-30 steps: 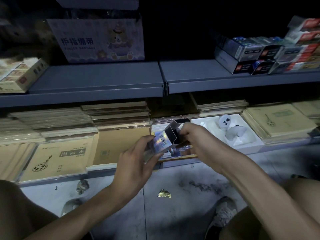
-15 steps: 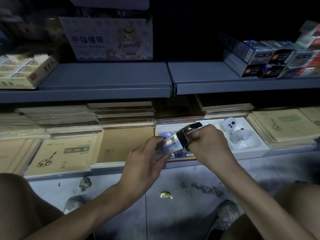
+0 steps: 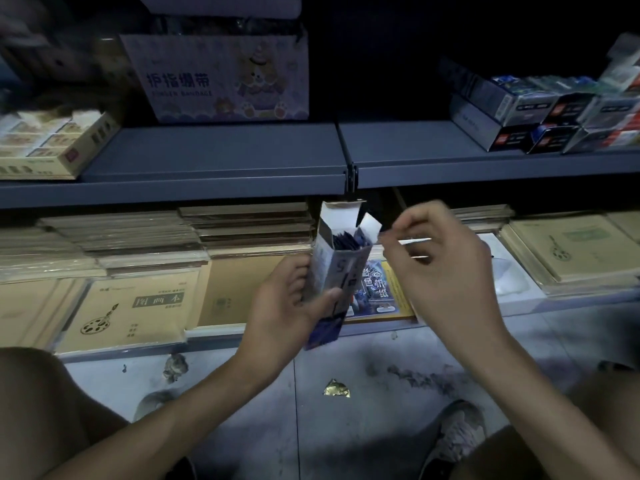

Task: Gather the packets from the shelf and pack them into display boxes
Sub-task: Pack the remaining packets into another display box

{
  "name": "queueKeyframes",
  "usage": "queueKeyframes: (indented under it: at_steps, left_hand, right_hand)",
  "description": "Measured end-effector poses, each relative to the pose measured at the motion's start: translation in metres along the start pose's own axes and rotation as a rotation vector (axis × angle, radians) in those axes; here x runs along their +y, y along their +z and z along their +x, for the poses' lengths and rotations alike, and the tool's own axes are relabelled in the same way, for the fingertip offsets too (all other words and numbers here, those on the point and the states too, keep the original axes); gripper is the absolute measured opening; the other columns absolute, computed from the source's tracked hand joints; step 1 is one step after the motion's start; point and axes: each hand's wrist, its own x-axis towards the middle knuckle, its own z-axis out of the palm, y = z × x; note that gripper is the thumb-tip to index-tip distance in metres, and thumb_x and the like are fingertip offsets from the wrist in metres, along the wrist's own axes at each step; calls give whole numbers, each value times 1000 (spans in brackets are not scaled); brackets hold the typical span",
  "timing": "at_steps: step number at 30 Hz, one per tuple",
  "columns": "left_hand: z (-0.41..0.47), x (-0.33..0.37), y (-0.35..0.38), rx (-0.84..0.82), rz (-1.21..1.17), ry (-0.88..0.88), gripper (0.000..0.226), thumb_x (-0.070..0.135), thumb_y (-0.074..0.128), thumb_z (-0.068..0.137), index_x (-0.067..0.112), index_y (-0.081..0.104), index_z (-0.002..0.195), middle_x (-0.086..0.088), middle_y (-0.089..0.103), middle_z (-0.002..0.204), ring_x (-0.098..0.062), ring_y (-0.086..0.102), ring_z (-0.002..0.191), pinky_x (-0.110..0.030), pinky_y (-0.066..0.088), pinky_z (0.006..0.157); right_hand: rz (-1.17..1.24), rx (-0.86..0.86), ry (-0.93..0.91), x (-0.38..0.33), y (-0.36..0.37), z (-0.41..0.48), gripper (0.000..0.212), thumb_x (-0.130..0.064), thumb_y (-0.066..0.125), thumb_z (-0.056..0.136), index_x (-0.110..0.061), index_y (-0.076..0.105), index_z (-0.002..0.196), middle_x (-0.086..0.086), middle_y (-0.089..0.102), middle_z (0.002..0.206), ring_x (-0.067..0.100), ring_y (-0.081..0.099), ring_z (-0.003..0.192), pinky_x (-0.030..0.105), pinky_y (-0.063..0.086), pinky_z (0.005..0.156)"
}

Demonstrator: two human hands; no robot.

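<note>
Packets [image 3: 348,240], dark blue, stand inside a narrow display box [image 3: 337,268] held upright in front of the lower shelf [image 3: 311,329], its top flaps open; the left hand [image 3: 284,310] is wrapped round the box's lower half; the right hand [image 3: 446,271] hovers just beside the open top, fingers loosely curled, motion-blurred; whether it pinches anything I cannot tell; kraft notebooks [image 3: 138,306] lie stacked behind

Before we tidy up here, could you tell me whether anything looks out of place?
Yes: a crumpled gold wrapper lies loose on the floor below the shelves, and another crumpled scrap sits by the bottom shelf's edge. The floor also shows dark smudges.
</note>
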Motion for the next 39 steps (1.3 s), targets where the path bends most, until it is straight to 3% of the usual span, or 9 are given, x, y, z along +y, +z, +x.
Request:
queueKeyframes:
  at_steps: [4,9,13,17,21,27,32,39]
  left_hand:
    - [1,12,-6,-103,-205,-25,55,10,79,85,23,54,132,7,78,109,-12,74,104,-30,62,84]
    - [-2,26,-9,-179,-336,46,80,9,73,89,36,28,149,-6,77,115,-25,74,107,-43,62,85]
    - [-1,33,-14,-222,-339,114,89,2,69,93,39,20,158,-4,74,123,-29,74,107,-45,63,86]
    - [1,37,-19,-231,-289,153,88,3,71,92,40,25,159,0,71,129,-27,73,109,-37,63,84]
    - [3,35,-23,-235,-276,135,79,5,73,90,35,36,153,-2,68,131,-28,72,111,-38,63,82]
    - [4,32,-27,-263,-269,109,75,7,75,88,33,41,150,-5,68,131,-31,72,110,-49,63,82]
    - [6,27,-31,-312,-261,105,75,2,75,88,33,44,148,-7,67,132,-33,70,113,-50,63,83]
    - [11,30,-34,-385,-228,132,70,6,77,85,33,49,143,3,62,134,-26,64,124,-44,64,80]
  right_hand:
    - [278,-122,112,0,-5,6,27,-10,80,88,-22,67,108,-6,78,97,9,75,92,32,61,86]
    - [327,-234,54,0,-1,0,34,-13,76,93,-33,68,119,-14,78,105,6,73,103,26,59,90]
    - [399,-251,24,-3,-1,-3,39,-9,71,96,-27,67,131,-10,78,109,8,72,107,23,58,90]
    - [427,-311,36,-6,0,-5,48,-13,72,96,-32,62,138,-10,77,112,8,72,108,21,58,85]
    - [344,-368,29,-6,-1,-5,49,-22,72,96,-41,60,139,-11,76,113,11,73,104,35,64,83]
    - [300,-429,44,-4,-2,0,41,-27,74,94,-40,63,131,-9,73,113,16,75,100,41,65,78]
    - [313,-504,38,-2,-6,5,38,-17,76,93,-34,67,126,-5,73,110,17,76,98,37,65,77]
    - [323,-525,64,0,-9,5,44,-18,73,92,-36,68,132,-15,73,111,5,74,100,22,61,71]
